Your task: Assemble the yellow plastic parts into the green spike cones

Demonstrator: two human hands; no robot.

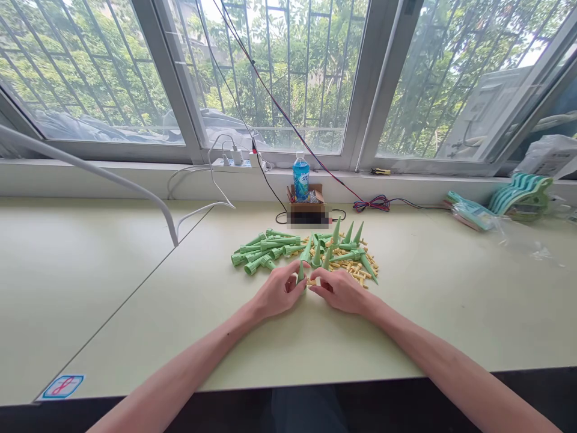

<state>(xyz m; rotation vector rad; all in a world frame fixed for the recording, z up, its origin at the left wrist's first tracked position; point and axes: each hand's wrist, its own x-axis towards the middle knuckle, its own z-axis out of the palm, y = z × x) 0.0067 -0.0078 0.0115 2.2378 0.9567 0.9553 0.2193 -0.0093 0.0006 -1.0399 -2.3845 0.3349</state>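
Thumb and fingers of my left hand (282, 290) are wrapped round a green plastic watering spike (302, 272), its point upward, just above the table. My right hand (339, 290) pinches a small yellow valve peg (311, 282) at the spike's right side; whether it sits inside the spike I cannot tell. Behind my hands lies a heap of yellow pegs (360, 272), with several green spikes (336, 231) standing or lying among them. More green spikes (264, 248) lie piled on their sides to the left.
A blue-labelled bottle (301, 177) stands in a small cardboard box (321, 193) at the back. Coiled cable (372, 204) lies right of it. A white cable (166, 210) crosses the left side. Green plastic hangers (520, 195) and bags lie at the far right, below the windows.
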